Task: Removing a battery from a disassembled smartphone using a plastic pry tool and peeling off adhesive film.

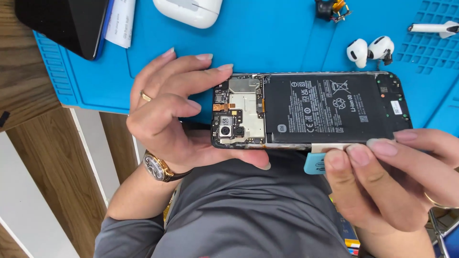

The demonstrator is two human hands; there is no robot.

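Note:
An opened smartphone point(248, 112) lies sideways in front of me, back cover off, showing its black battery point(325, 112), circuit board and camera modules. My left hand point(165, 114) grips the phone's camera end, thumb along the lower edge and fingers over the top; it wears a ring and a wristwatch. My right hand point(382, 181) pinches a small blue plastic pry tool point(314, 164) against the phone's lower edge near the battery.
A blue repair mat point(267, 43) covers the desk. On it lie a white earbud case point(189, 10), two white earbuds point(370, 50), a small black-and-gold part point(331, 9) and a white tool point(437, 28). A dark tablet point(64, 24) rests at the top left.

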